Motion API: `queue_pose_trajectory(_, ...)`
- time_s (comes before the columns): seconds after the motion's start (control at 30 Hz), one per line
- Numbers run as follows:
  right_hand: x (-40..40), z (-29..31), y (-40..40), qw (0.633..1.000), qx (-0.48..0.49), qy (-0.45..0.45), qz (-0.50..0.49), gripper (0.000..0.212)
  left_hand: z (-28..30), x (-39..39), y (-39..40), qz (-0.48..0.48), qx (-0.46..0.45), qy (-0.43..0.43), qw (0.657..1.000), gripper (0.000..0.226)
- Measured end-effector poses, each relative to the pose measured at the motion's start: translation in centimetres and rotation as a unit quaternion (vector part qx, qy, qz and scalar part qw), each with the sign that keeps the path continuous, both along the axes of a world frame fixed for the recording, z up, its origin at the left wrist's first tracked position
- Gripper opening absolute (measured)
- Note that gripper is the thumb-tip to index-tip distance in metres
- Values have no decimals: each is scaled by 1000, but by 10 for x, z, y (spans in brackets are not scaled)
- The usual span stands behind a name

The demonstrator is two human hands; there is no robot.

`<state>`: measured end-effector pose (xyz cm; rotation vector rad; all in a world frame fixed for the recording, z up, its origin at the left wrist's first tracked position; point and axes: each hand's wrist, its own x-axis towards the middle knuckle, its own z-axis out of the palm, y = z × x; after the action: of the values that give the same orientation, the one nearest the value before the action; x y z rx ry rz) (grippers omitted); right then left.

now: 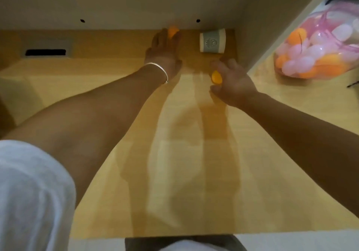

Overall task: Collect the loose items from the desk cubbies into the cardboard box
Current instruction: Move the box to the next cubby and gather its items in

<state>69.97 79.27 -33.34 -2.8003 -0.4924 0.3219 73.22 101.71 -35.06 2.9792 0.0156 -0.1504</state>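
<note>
My left hand (164, 51), with a silver bangle on the wrist, reaches deep into the cubby, and its fingers close around an orange ball (172, 31) at the back wall. My right hand (232, 82) is nearer, curled around a second orange ball (216, 77). A paper cup (212, 40) with a grey band and a printed face lies on its side in the cubby's back right corner, just beyond my right hand. The cardboard box is not in view.
The wooden desk top (174, 163) stretches toward me. A white divider panel (258, 27) walls the cubby on the right. Beyond it lies a clear plastic bag (318, 50) full of white and orange balls. A cable slot (45, 52) sits at the back left.
</note>
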Motion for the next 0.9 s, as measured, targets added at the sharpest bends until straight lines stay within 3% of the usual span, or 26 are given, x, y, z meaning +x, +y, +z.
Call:
queue_pose_trajectory(0.23, 18, -17, 5, 998, -51, -3, 39, 56, -18, 58, 12, 4, 12, -37, 999, 67)
queue_pose_trajectory(0.43, -1, -23, 2, 996, -26, -52, 69, 42, -12, 58, 7, -7, 7, -33, 999, 44)
queue_pose_trajectory(0.73, -70, 13, 47, 993, 82, -35, 72, 41, 29, -113, 38, 24, -99, -46, 994, 49)
queue_pose_trajectory(0.9, -114, 57, 134, 980, 146, -53, 123, 41, 85, -203, 108, 40, -104, -126, 986, 44)
